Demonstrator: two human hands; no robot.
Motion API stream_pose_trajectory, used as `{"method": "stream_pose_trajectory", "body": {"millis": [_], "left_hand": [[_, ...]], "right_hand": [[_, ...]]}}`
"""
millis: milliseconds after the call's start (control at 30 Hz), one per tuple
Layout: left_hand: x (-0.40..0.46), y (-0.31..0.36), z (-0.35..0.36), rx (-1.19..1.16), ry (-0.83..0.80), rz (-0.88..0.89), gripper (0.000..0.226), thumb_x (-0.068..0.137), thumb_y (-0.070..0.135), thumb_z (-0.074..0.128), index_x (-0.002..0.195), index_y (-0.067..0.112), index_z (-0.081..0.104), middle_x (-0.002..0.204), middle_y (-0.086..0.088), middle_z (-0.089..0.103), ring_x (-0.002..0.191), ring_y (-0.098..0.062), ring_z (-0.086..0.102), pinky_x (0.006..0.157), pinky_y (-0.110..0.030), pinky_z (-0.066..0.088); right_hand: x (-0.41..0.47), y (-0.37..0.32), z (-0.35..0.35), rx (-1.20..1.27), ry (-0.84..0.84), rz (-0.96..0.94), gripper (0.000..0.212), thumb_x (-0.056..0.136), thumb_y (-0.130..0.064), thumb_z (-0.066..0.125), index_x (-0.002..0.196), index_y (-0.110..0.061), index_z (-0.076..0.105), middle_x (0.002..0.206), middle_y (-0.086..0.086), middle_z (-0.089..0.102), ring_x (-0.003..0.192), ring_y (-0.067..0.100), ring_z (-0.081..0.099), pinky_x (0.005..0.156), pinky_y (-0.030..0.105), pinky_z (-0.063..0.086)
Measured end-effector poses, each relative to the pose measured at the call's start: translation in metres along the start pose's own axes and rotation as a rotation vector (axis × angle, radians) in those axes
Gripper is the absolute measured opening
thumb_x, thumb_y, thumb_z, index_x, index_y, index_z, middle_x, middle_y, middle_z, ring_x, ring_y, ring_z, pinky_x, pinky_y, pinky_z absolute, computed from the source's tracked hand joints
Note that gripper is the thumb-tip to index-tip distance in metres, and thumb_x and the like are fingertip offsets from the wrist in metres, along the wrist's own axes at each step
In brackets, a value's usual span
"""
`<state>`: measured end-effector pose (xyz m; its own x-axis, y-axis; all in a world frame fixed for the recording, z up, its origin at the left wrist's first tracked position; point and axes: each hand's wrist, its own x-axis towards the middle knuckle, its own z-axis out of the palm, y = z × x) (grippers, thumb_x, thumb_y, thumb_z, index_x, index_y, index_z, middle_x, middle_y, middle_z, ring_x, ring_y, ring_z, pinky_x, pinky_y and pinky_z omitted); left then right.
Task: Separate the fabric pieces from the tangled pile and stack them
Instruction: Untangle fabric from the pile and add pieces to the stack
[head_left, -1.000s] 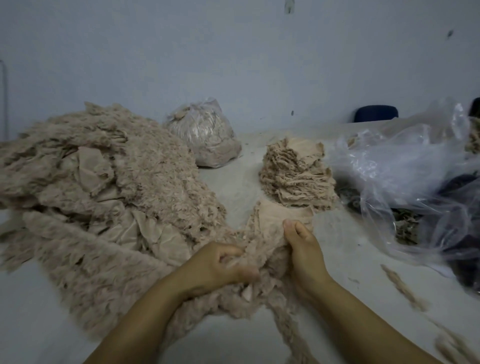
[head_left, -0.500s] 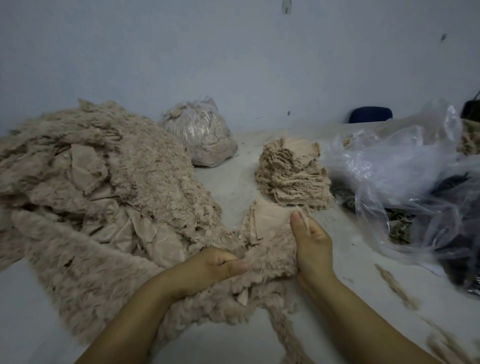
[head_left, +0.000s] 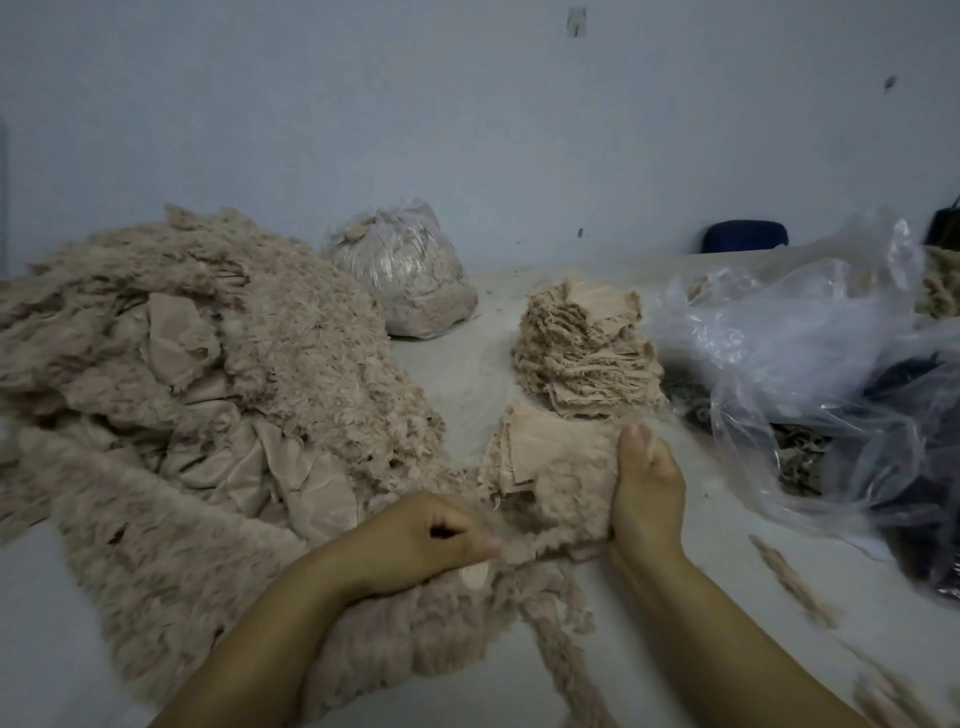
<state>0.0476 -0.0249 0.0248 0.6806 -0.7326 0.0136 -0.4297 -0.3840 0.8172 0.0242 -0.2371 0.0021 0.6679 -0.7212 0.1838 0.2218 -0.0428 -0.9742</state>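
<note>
A big tangled pile of beige fluffy fabric (head_left: 197, 395) fills the left half of the table. Behind my hands stands a neat stack of beige fabric pieces (head_left: 584, 348). My right hand (head_left: 647, 491) grips a small bundle of fluffy fabric pieces (head_left: 550, 467) by its right edge, thumb up against it. My left hand (head_left: 421, 540) pinches the fluffy edge at the bundle's lower left, where it joins the pile. A frayed strand (head_left: 550, 634) hangs from the bundle toward me.
A tied clear bag of beige scraps (head_left: 405, 280) sits at the back by the wall. A large crumpled clear plastic bag (head_left: 810, 364) with dark contents lies on the right. Loose fluff strips (head_left: 789, 582) lie on the grey table (head_left: 457, 374) near right.
My right hand has lifted the bundle slightly and shifted it right, away from the pile. My left hand has slid along the fluffy edge, closing into a pinch.
</note>
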Motion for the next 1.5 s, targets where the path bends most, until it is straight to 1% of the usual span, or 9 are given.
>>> {"method": "stream_pose_trajectory", "body": {"millis": [167,267,400,567,633,867,1000,1200,1500], "left_hand": [[0.019,0.023,0.026,-0.634,0.163,-0.057,0.050,0.078,0.046,0.067,0.105,0.004,0.069,0.108,-0.015,0.069,0.101,-0.025,0.066,0.093,-0.036,0.051],[0.029,0.025,0.038,-0.986,0.290,-0.106,0.017,0.076,0.018,0.068,0.083,0.003,0.072,0.084,-0.021,0.061,0.075,-0.026,0.060,0.064,-0.028,0.053],[0.034,0.019,0.027,-1.422,0.385,-0.157,0.030,0.086,0.018,0.050,0.084,-0.002,0.073,0.083,-0.019,0.070,0.071,-0.028,0.069,0.064,-0.035,0.056],[0.035,0.027,0.028,-1.518,0.379,-0.150,0.028,0.081,0.016,0.059,0.094,-0.006,0.068,0.092,-0.024,0.068,0.080,-0.034,0.070,0.065,-0.043,0.059],[0.040,0.025,0.028,-1.521,0.539,-0.222,0.023,0.089,0.016,0.055,0.096,-0.004,0.062,0.083,-0.020,0.069,0.071,-0.029,0.070,0.057,-0.040,0.058],[0.044,0.011,0.003,-1.643,0.786,-0.187,0.016,0.099,0.008,0.042,0.090,0.000,0.053,0.077,-0.015,0.055,0.080,-0.024,0.055,0.096,-0.051,0.044],[0.040,0.006,-0.001,-1.559,0.719,-0.183,0.015,0.095,0.008,0.048,0.087,0.001,0.059,0.074,-0.013,0.064,0.061,-0.018,0.065,0.068,-0.028,0.059],[0.028,0.017,0.029,-1.043,0.395,-0.111,0.025,0.075,0.007,0.067,0.099,-0.001,0.071,0.091,-0.019,0.072,0.081,-0.027,0.071,0.071,-0.033,0.059],[0.034,0.023,0.051,-0.567,0.568,-0.146,0.023,0.101,0.020,0.039,0.087,0.011,0.055,0.051,0.008,0.054,0.041,-0.004,0.046,0.038,-0.014,0.035]], "right_hand": [[-0.030,-0.005,0.003,0.032,-0.479,-0.149,0.047,0.096,-0.050,0.039,0.104,-0.014,0.068,0.098,-0.001,0.074,0.092,0.011,0.069,0.078,0.023,0.054],[-0.045,-0.001,0.009,0.165,-0.803,-0.018,0.048,0.092,-0.055,0.041,0.119,-0.022,0.061,0.111,-0.002,0.071,0.088,0.016,0.071,0.069,0.023,0.056],[-0.029,-0.004,0.002,0.071,-0.466,-0.121,0.020,0.094,-0.028,0.052,0.109,-0.020,0.064,0.090,-0.003,0.070,0.065,0.011,0.063,0.056,0.023,0.050],[-0.041,0.003,0.007,0.043,-0.869,0.284,0.041,0.077,-0.042,0.077,0.105,-0.017,0.062,0.065,0.010,0.059,0.041,0.013,0.049,0.037,0.021,0.036],[-0.045,0.007,0.009,0.043,-0.954,0.229,0.012,0.084,-0.027,0.072,0.086,-0.016,0.067,0.050,0.006,0.048,0.034,0.009,0.036,0.035,0.018,0.027],[-0.037,0.013,0.005,-0.283,-0.979,-0.197,0.030,0.084,-0.027,0.072,0.058,-0.022,0.058,0.049,-0.014,0.040,0.049,-0.002,0.035,0.049,0.014,0.025],[-0.035,0.015,0.000,-0.309,-1.142,-0.201,0.032,0.081,-0.042,0.072,0.060,-0.021,0.060,0.053,-0.016,0.043,0.053,-0.003,0.036,0.053,0.016,0.028],[-0.027,0.007,0.007,0.217,-0.825,0.305,0.054,0.080,-0.054,0.065,0.091,-0.001,0.070,0.088,0.019,0.066,0.078,0.027,0.063,0.073,0.037,0.051],[-0.025,-0.001,0.018,0.395,-0.284,0.249,0.019,0.099,-0.014,0.046,0.087,-0.005,0.058,0.083,0.017,0.059,0.078,0.026,0.054,0.074,0.040,0.045]]}}
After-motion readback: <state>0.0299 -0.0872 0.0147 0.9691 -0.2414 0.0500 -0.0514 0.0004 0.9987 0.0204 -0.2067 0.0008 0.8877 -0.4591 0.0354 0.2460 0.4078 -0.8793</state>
